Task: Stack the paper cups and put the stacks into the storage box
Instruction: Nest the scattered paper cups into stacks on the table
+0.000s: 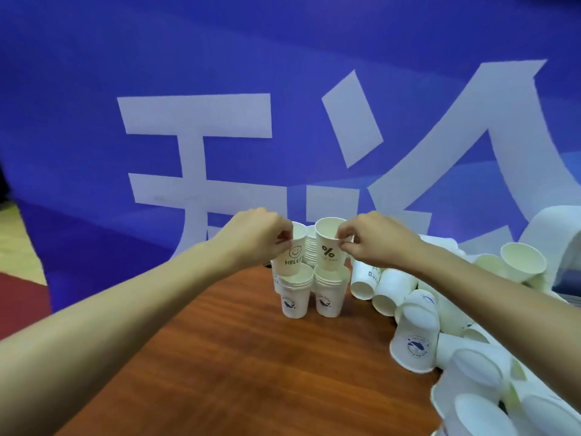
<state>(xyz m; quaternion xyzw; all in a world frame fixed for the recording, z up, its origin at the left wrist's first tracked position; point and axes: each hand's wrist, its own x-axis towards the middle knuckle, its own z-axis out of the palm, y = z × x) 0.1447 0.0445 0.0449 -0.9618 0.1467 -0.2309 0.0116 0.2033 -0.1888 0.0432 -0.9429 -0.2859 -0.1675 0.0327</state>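
Note:
Two short stacks of white paper cups stand side by side near the table's far edge: a left stack (295, 298) and a right stack (329, 295). My left hand (256, 236) pinches the rim of a cup printed "HELLO" with a smiley (290, 258), held just above the left stack. My right hand (374, 239) pinches the rim of a cup with a "%" mark (328, 250), its base in the top of the right stack. A taller stack (310, 247) stands behind them. No storage box is in view.
A heap of loose white cups (418, 338) lies along the right side of the brown wooden table (235, 357), some upside down, some on their sides. A blue banner with large white characters (195, 127) hangs behind the table's far edge.

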